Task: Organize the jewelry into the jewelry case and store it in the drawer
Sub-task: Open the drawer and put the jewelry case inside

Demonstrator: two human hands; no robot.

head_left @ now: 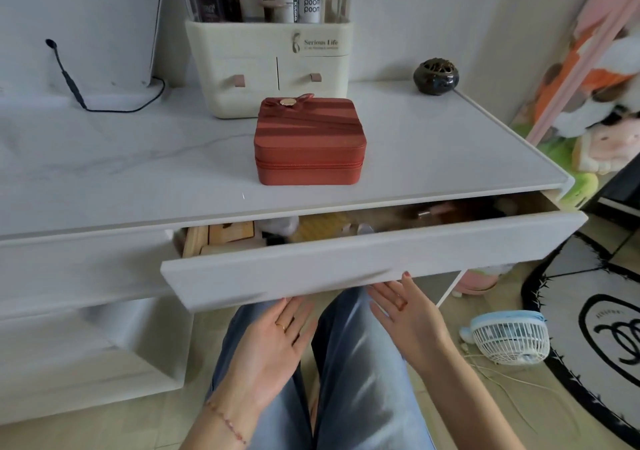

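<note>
1. Both hands are nearest, palms turned up above the lap in blue jeans (360, 363). Left hand (273, 342) has straight, relaxed fingers and holds nothing; a thin ring is on one finger.
2. Right hand (408, 314) is also spread and holds nothing; its fingertips reach the lower edge of the white drawer front (346, 262).
3. That drawer is pulled partly out under the white marble-look bench (138, 179); blurred small items lie inside.
4. On the bench, near its front edge, stands the closed, zipped, terracotta-red square jewelry case (309, 144) with a gold button.
5. Just behind it is a cream plastic cosmetics organizer (273, 58); a dark round incense burner (435, 76) sits to the right.
</note>
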